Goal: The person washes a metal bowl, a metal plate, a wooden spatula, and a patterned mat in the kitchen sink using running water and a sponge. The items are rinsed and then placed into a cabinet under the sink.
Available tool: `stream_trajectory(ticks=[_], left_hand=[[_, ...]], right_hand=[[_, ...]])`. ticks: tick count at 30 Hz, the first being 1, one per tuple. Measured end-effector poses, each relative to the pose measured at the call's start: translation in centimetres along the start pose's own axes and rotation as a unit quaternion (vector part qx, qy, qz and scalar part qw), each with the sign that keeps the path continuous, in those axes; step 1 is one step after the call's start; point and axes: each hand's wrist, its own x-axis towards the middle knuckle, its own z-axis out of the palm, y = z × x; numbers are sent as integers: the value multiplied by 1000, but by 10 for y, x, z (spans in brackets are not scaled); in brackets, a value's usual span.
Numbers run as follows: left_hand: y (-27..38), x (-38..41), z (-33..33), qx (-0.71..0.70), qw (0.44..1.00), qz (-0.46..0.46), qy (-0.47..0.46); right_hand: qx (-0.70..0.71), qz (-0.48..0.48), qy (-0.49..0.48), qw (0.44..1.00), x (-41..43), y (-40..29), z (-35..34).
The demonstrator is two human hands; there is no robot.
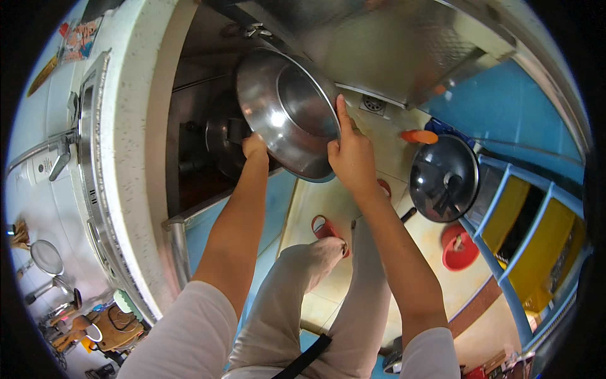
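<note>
A large stainless steel basin (pixel 289 113) is held tilted at the opening of a low cabinet under a counter. My left hand (pixel 255 144) is at the basin's lower left rim; its fingers are partly hidden behind the metal. On the right rim, my right hand (pixel 350 147) grips with the thumb inside and the index finger stretched along the edge. Left of the basin, inside the dark cabinet, another metal pot or bowl (pixel 220 137) is dimly visible.
A metal sink (pixel 87 142) is set in the counter at left. On the floor side are a drain (pixel 373 104), a dark wok lid (pixel 440 175), a red bowl (pixel 459 248) and a blue rack (pixel 492 251). A metal door panel (pixel 378 52) spans the top.
</note>
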Motion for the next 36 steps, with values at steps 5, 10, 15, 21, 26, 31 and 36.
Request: stream_trajectory(ticks=[5,10,15,21,26,31,36], left_hand=[[-23,82,30,212,973,46,-80],[-55,98,62,2,998,-54,-39],[-67,109,83,-97,990,-98,-6],[-81,118,92,-163,977,-137,18],[-73,108,87,-210,962,-167,41],[-55,95,44,-264,942,-185,94],[-28,74,13,-306,920,-206,130]], right_hand=[[41,-26,7,999,17,16,49],[-22,-76,19,997,44,17,70],[-31,-121,43,991,68,26,80],[-19,-128,38,991,72,21,92],[-29,-114,41,992,74,7,99],[-58,-80,1,995,77,-21,103],[-64,-75,34,995,83,-38,94]])
